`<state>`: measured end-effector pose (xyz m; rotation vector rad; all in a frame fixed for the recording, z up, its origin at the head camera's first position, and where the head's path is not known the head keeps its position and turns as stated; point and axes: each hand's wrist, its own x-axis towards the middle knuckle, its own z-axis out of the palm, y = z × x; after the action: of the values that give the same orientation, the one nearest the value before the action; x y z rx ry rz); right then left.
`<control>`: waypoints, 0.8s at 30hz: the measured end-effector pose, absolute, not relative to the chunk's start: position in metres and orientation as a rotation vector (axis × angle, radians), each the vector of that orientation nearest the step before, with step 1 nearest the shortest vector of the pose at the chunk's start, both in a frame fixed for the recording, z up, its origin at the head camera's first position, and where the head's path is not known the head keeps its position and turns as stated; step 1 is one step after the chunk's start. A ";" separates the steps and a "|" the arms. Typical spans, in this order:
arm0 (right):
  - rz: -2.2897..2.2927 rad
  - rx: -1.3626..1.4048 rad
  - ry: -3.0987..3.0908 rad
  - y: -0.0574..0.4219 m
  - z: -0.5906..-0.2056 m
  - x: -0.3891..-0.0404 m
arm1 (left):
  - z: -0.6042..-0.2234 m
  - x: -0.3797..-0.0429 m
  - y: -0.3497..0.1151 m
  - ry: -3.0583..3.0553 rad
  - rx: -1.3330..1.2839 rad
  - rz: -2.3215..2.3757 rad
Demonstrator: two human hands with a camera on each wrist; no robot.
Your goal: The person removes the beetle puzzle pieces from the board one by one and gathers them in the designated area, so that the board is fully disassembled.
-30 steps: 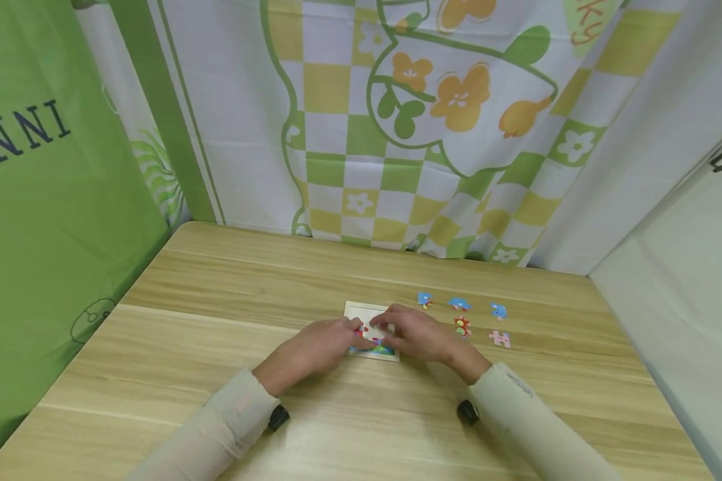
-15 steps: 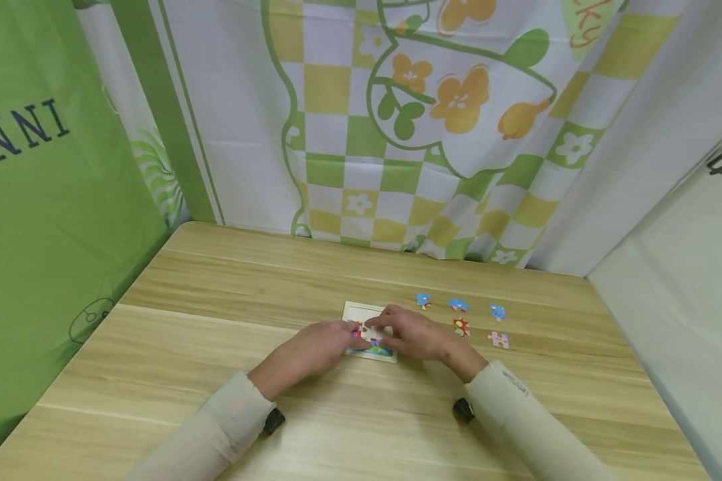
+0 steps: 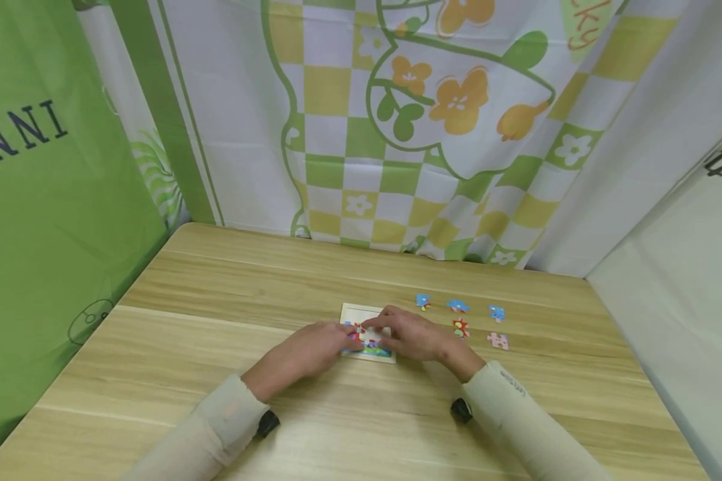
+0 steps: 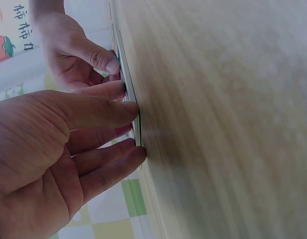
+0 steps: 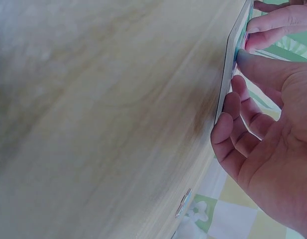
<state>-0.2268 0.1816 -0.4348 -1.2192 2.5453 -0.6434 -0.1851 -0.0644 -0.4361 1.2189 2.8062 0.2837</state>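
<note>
A small jigsaw puzzle board (image 3: 361,310) with a pale frame lies near the middle of the table. Colourful pieces fill its lower part, with red ones (image 3: 357,335) at the left; its upper part shows bare. From the left, my left hand (image 3: 314,346) reaches over the board, its thumb and fingers fairly straight at the edge and on the pieces. My right hand (image 3: 418,334) comes from the right, index finger touching the red area and thumb pressing near the lower right. In the right wrist view, its other fingers (image 5: 223,130) bend loosely against the board's side.
Several loose puzzle pieces lie right of the board: blue ones (image 3: 423,301) in the back row, a red-and-yellow one (image 3: 460,327) and a pink one (image 3: 498,341) in front. A patterned curtain (image 3: 349,153) hangs behind the wooden table (image 3: 216,280).
The right index finger has moved slightly left over the board, toward the red pieces. Both hands otherwise stay at the board, which has shifted a little left in view. The loose pieces keep their layout.
</note>
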 end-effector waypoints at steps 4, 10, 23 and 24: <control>-0.647 -1.230 2.532 0.182 -0.436 -0.228 | -0.435 -0.185 -0.066 2.794 1.230 0.311; -0.657 -1.229 2.543 0.181 -0.437 -0.228 | -0.434 -0.186 -0.069 2.800 1.233 0.335; -0.879 -1.197 2.521 0.176 -0.441 -0.224 | -0.437 -0.188 -0.071 2.826 1.292 0.393; -0.888 -1.185 2.518 0.175 -0.441 -0.223 | -0.437 -0.188 -0.071 2.826 1.296 0.394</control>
<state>-0.2234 0.1752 -0.4410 -1.1848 2.5181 -0.8880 -0.1884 -0.0706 -0.4368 1.2963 2.8261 0.3939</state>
